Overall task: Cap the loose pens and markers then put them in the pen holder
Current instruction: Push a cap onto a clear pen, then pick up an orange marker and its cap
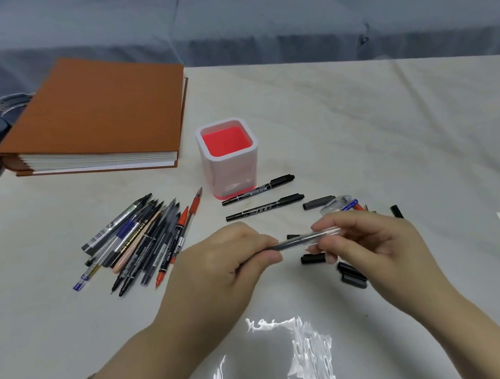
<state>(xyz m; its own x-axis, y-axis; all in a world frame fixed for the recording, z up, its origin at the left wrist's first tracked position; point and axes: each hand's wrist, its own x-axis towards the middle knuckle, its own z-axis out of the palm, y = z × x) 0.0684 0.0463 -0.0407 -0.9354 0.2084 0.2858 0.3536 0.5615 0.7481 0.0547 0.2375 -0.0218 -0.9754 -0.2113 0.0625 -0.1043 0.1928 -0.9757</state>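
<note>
Pen (294,241) gripped by left hand (230,259) & right hand (363,240), pen holder (229,173) behind

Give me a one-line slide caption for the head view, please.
Left hand holds a pen, right hand fits its clear cap; pen holder and loose pens beyond.

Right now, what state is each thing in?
Pen holder: upright, no pens inside.
Pen: gripped by left hand, right hand pinching its clear cap end.
Pen pile: lying uncapped.
Black markers: capped, lying flat.
Loose caps: lying off any pen.
Album: closed.
</note>
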